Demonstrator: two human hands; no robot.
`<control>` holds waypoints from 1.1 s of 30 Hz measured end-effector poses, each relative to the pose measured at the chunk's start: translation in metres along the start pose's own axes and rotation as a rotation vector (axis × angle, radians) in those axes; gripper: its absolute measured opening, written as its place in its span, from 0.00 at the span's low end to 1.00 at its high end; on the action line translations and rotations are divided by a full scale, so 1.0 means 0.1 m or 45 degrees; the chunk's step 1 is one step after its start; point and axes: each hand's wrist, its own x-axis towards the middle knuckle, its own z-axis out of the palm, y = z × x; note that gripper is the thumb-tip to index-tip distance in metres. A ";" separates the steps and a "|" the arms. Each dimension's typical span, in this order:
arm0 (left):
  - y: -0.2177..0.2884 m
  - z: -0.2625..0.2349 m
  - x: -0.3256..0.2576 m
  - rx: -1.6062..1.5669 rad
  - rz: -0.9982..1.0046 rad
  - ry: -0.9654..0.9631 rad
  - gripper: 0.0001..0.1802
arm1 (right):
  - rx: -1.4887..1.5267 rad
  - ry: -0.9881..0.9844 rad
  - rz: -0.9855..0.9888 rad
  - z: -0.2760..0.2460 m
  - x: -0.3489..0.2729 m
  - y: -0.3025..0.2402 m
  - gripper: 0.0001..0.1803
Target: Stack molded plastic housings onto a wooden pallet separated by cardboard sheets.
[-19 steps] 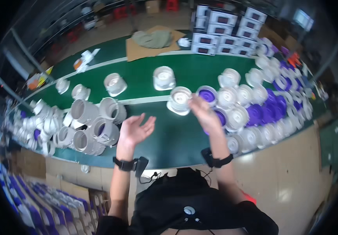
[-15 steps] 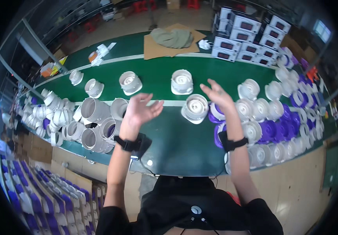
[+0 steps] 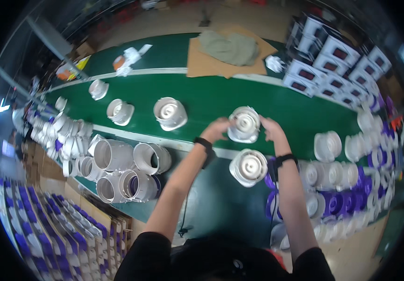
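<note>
A white round plastic housing with a spiral-looking centre and a squarish base sits on the green belt. My left hand is at its left side, fingers bent against the wall. From the right, my right hand closes on the opposite side with fingers curved toward it; fingertips are partly hidden and slightly blurred. Just nearer to me, a similar white housing rests on the green table, touched by neither hand. Dark bands circle both wrists.
Further housings stand along the belt to the left. Wide hollow white cylinders cluster at the left of the table. Purple and white round parts crowd the right side. Stacked boxes and a cloth on cardboard lie beyond the belt.
Both hands have come from the air to either side of the housing on the belt; the left moved right, the fingers curled in. The whole view has shifted with my head.
</note>
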 end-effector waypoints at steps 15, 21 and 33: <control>-0.38 0.25 0.23 -0.454 0.189 0.068 0.25 | 0.217 -0.197 -0.042 -0.34 0.57 0.28 0.30; -0.36 -0.07 -0.82 -0.505 0.484 0.156 0.28 | 0.033 -0.115 -0.359 0.42 -0.35 -0.07 0.31; -1.94 0.10 -2.66 -0.515 0.266 0.256 0.28 | 0.031 -0.309 -0.262 1.27 -1.66 1.74 0.27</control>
